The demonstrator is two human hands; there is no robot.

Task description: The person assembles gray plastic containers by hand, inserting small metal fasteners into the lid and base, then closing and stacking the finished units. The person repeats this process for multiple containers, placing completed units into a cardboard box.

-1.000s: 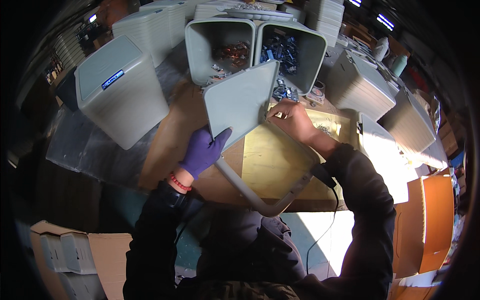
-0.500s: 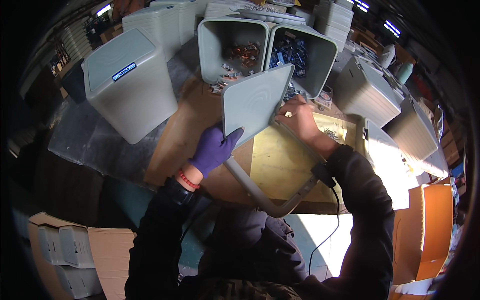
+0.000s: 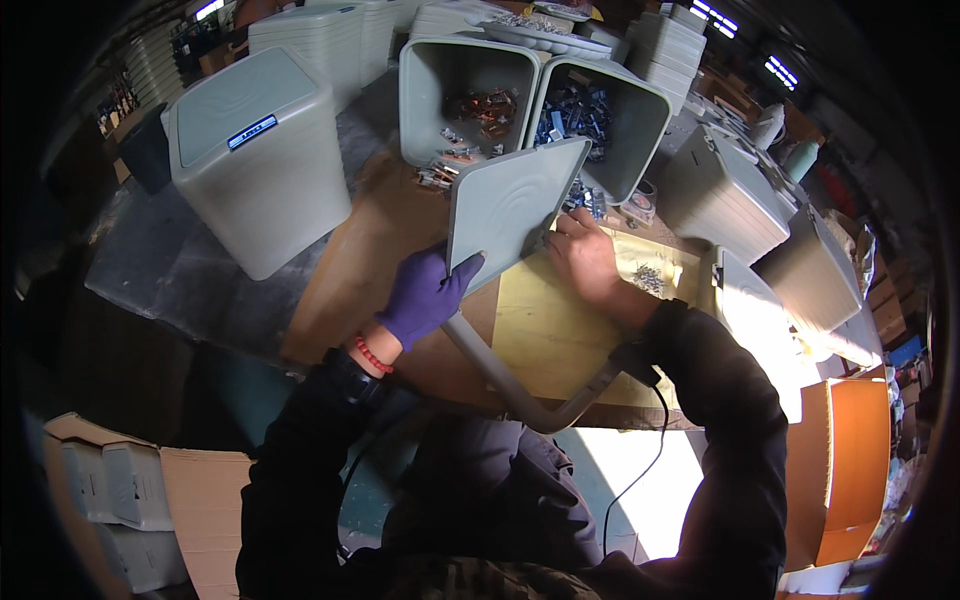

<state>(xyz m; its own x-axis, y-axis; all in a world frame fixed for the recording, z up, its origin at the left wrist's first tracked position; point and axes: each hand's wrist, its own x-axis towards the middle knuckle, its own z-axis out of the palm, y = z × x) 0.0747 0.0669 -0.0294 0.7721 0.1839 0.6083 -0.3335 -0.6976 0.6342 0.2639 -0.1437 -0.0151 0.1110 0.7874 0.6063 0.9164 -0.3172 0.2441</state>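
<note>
A light grey plastic lid (image 3: 515, 205) stands tilted up, hinged to or resting on a grey frame (image 3: 505, 380) that reaches toward me over the table's front edge. In a purple glove, my left hand (image 3: 425, 295) grips the lid's lower left corner, thumb on its face and fingers behind. My bare right hand (image 3: 590, 262) is closed at the lid's right edge, fingertips pinched together. Whatever lies between those fingertips is too small or hidden to make out. A dark block with a cable (image 3: 637, 362) sits beside the right forearm, against the frame.
Behind the lid, two grey bins lie on their sides, one with orange-brown and metal parts (image 3: 490, 108), the other with blue parts (image 3: 585, 120). A lidded bin (image 3: 260, 165) stands left, stacked bins (image 3: 725, 190) right. Small metal pieces (image 3: 648, 280) lie on the yellow board (image 3: 540, 325).
My right hand has come slightly nearer along the lid's edge, and its fingers have turned. The left hand keeps its hold on the lid. The whole view has shifted a little.
</note>
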